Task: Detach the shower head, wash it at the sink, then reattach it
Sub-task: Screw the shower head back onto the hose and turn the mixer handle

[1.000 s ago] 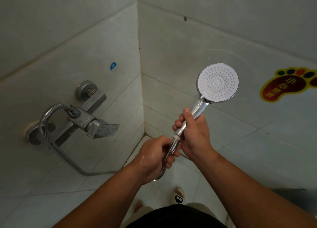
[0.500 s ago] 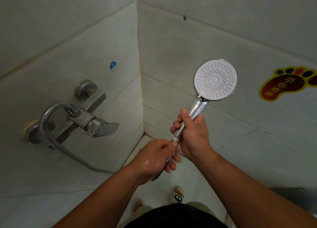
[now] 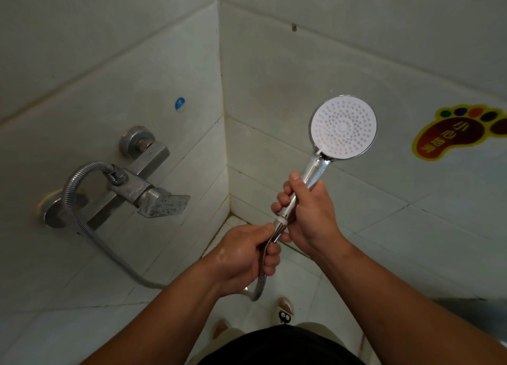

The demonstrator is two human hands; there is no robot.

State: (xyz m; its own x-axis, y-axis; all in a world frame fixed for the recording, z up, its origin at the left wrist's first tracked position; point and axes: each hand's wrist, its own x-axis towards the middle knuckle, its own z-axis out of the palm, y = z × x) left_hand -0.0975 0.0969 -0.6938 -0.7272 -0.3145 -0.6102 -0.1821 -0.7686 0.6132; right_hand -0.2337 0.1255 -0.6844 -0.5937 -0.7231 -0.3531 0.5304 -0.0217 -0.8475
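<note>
A chrome shower head point(image 3: 343, 127) with a round white spray face points up toward me in the tiled corner. My right hand point(image 3: 307, 214) grips its chrome handle just below the face. My left hand point(image 3: 247, 257) grips the metal nut where the flexible hose point(image 3: 76, 216) joins the handle's lower end. The hose loops down behind my left wrist and runs left along the wall to the mixer tap point(image 3: 142, 189).
The square metal mixer tap juts from the left wall, its lever point(image 3: 164, 204) pointing right. A foot-shaped warning sticker point(image 3: 461, 134) and a small blue sticker point(image 3: 179, 104) are on the wall tiles. My slippered feet point(image 3: 285, 312) stand on the white floor below.
The shower head has shifted slightly, and the hose loop under my left hand has swung. My left fingers have changed their grip on the nut at the handle's end.
</note>
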